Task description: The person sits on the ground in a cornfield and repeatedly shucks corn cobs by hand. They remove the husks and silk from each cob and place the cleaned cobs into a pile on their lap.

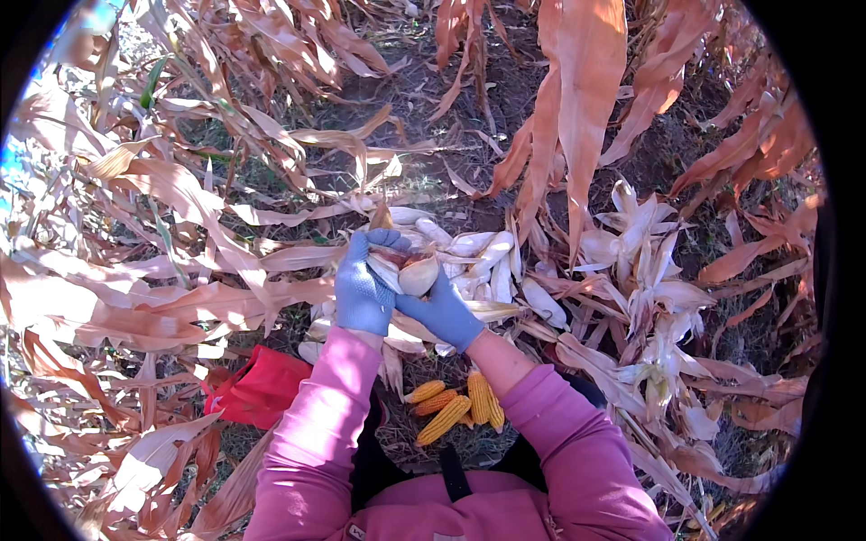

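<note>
Both hands wear blue gloves. My left hand [369, 284] grips an ear of corn in pale dry husk [417, 276], its fingers around the husk's left side. From the lower right, my right hand [443, 311] holds the same ear, with the thumb near its base. The husk is partly spread, and the kernels cannot be made out. Beneath and beyond the hands lies a pile of unhusked ears [490, 257]. Several husked yellow and orange corn cobs [443, 419] rest on the ground between the forearms, close to the body.
A red bag [260, 387] lies left of the left forearm. Loose husks [649, 297] are heaped at the right. Dry corn stalks and long leaves [203, 311] reach in from the left, and large hanging leaves [582, 101] come down from the top. Soil and dry litter show between them.
</note>
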